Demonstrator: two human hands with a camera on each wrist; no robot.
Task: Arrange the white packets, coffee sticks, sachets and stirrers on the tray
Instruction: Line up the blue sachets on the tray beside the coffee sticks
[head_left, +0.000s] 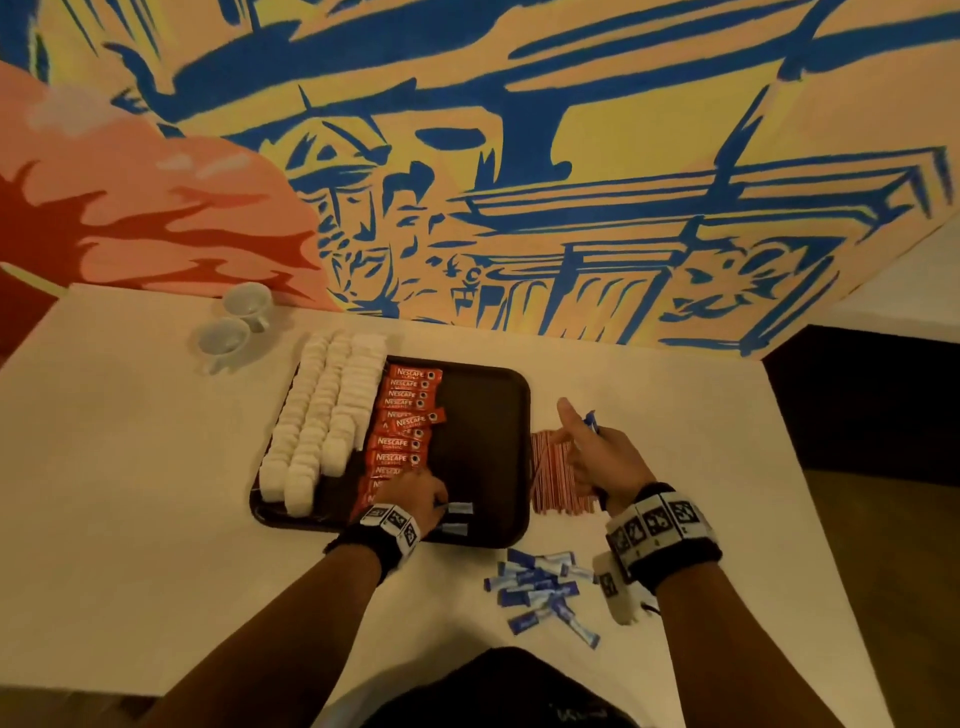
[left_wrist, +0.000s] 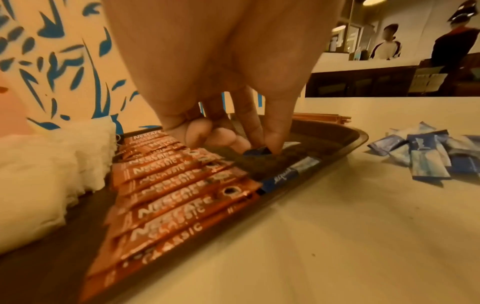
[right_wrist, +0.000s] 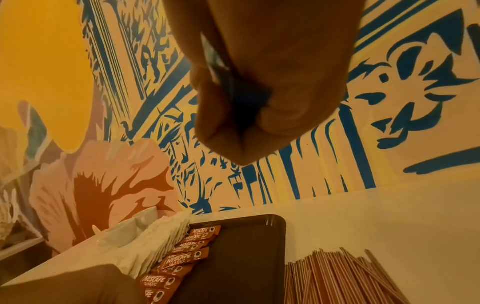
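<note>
A dark brown tray (head_left: 483, 415) holds rows of white packets (head_left: 322, 415) on its left and a column of red coffee sticks (head_left: 405, 431) beside them. At the tray's near edge my left hand (head_left: 439, 499) pinches one end of a blue sachet (left_wrist: 257, 152) that lies on the tray floor; a second blue sachet (left_wrist: 291, 172) lies just in front of it. My right hand (head_left: 582, 431) hovers over the red-striped stirrers (head_left: 556, 473) on the table right of the tray, fingers curled round a few blue sachets (right_wrist: 244, 96), thumb up.
A loose pile of blue sachets (head_left: 540, 587) lies on the table in front of the tray's right corner. Two white cups (head_left: 236, 322) stand at the back left. The painted wall runs close behind the table. The tray's right half is bare.
</note>
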